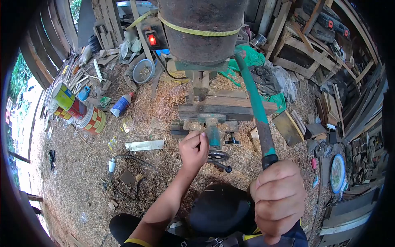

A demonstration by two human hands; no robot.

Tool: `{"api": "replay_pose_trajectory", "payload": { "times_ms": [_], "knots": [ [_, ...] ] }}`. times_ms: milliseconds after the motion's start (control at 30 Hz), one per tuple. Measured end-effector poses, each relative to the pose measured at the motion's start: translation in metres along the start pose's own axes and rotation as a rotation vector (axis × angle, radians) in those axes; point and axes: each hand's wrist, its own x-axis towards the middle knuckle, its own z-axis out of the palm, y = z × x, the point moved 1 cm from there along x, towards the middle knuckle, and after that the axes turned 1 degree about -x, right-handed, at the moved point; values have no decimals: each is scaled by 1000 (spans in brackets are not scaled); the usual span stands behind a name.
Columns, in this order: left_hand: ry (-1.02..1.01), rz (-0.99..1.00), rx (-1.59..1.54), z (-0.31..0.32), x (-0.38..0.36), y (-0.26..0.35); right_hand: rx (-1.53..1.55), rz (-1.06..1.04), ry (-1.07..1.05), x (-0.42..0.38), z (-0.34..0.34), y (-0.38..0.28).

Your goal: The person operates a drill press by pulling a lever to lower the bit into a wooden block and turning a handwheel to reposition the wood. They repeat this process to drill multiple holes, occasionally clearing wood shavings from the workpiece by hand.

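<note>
My right hand (279, 197) is wrapped round the black grip of a long lever (256, 99), green with worn bare metal, which runs up to the drilling or mortising machine (201, 41). Below the machine's head, a wooden beam (222, 111) lies crosswise on the work table, under the tool holder (200, 84). My left hand (195, 150) is closed beside the green cylindrical part (212, 136) at the front of the table; what its curled fingers hold is hidden. A dark handwheel (218, 156) sits just right of and below that hand.
A red switch (152, 39) glows on the machine's left side. Paint cans (92, 119), a blue bottle (122, 105) and a bowl (144, 71) stand to the left. Wood shavings cover the ground. A cable (113, 181) lies at lower left; wood offcuts (290, 127) lie right.
</note>
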Motion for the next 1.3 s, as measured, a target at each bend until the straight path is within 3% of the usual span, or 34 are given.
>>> {"api": "replay_pose_trajectory", "payload": {
  "times_ms": [333,433,533,667,733,800,833,867,900,1000,1100,1167,1200,1300],
  "knots": [
    [-25,17,-73,-4,-3,-5,65,92,52,15,6,-6],
    [-6,22,-58,-8,-3,-5,-36,227,82,26,9,-13],
    [21,56,-112,-6,-4,-7,-27,195,106,46,1,-1],
    [-6,3,-135,-7,-9,-14,390,314,210,117,-42,53],
    [-9,-49,-137,-7,-9,-13,60,416,402,159,-35,77],
    [22,0,-106,-7,-8,-10,-60,274,536,192,-3,92],
    [53,49,-67,-7,-8,-9,-64,275,533,173,-89,139],
    [51,47,-71,-7,-7,-8,719,383,207,179,-148,230],
    [76,71,-80,-7,-5,-7,-44,614,444,189,-70,162],
    [101,88,-94,-7,-6,-7,-89,575,438,139,-46,149],
    [97,61,-133,-5,-7,-7,-155,862,464,14,-44,105],
    [64,0,-179,-7,-8,-5,-370,975,381,-95,-37,60],
    [63,-3,-176,-6,-7,-6,-520,1109,288,-142,-32,35],
    [60,2,-170,-4,-8,-10,-482,1534,312,-261,-9,-28]
  ]
}}
